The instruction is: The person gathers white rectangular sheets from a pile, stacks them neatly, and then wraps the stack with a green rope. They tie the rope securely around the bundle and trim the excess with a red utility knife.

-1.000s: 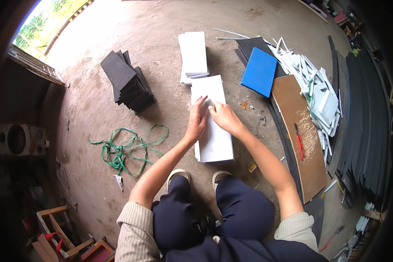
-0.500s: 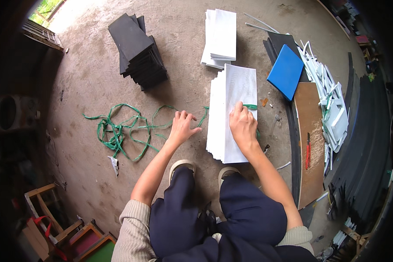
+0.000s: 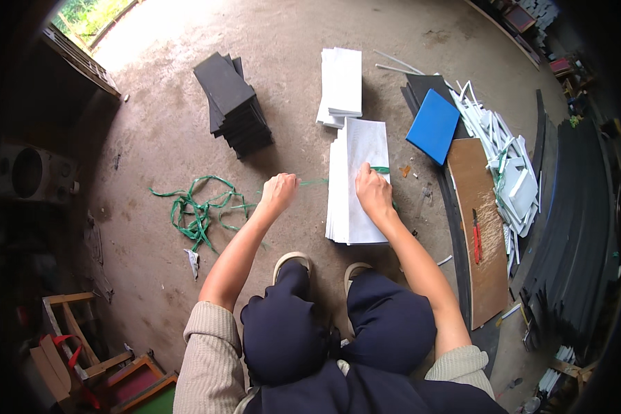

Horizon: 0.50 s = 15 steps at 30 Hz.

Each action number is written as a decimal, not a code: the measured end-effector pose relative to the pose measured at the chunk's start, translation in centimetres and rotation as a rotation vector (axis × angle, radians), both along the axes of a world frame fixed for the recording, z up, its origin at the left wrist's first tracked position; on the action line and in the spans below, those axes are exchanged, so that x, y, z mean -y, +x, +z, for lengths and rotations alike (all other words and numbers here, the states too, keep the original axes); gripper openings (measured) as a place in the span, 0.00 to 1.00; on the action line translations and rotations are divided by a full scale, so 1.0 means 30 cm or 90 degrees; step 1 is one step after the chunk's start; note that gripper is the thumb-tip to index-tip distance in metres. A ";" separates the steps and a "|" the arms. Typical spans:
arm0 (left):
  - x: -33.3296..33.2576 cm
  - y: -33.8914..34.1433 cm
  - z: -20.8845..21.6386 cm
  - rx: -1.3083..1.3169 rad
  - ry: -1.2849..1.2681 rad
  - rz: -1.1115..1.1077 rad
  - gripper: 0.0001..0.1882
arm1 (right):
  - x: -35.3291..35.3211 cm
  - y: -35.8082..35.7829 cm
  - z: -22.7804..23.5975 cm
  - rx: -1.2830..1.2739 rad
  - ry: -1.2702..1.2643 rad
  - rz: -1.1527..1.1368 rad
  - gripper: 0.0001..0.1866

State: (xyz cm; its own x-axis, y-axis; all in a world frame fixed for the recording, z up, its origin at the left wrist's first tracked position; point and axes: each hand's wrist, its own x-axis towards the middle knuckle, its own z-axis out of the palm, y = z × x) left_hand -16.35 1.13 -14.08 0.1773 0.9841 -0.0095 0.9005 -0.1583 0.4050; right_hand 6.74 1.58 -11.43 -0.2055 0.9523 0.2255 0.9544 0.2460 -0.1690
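In front of my feet stands a stack of white sheets (image 3: 369, 224), its layered edges facing left. A green plastic strap (image 3: 380, 170) crosses its top. My right hand (image 3: 375, 193) is closed on this strap, resting on the top sheet. Left of the stack, my left hand (image 3: 277, 194) is closed round the strap's other length, which runs fairly straight from the fist to the stack's left side. The rest of the strap lies in a loose green tangle (image 3: 194, 219) on the floor. My fingers hide the exact grip points.
Beyond are a smaller white stack (image 3: 343, 79) and a black stack (image 3: 228, 90). To the right lie a blue panel (image 3: 433, 127), a brown board (image 3: 470, 186) with a red-handled tool (image 3: 476, 238), and white offcuts (image 3: 517, 183). Wooden frames (image 3: 83, 338) stand lower left.
My left hand has gone from spread fingers to a fist on the strap, drawing it straighter. My right hand stays on top of the white stack. The view has shifted.
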 end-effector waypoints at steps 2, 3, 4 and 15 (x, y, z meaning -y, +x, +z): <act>-0.065 0.049 0.137 0.022 -0.011 -0.015 0.16 | -0.033 0.096 -0.027 -0.074 -0.073 0.017 0.12; -0.094 0.055 0.167 0.055 -0.019 -0.016 0.16 | -0.057 0.116 0.017 -0.185 -0.240 0.003 0.13; -0.133 0.072 0.190 0.091 -0.029 -0.020 0.16 | -0.091 0.138 0.064 -0.295 -0.410 -0.009 0.14; -0.191 0.473 0.296 0.089 -0.242 -0.016 0.20 | -0.111 0.219 0.405 -0.493 -0.643 -0.136 0.15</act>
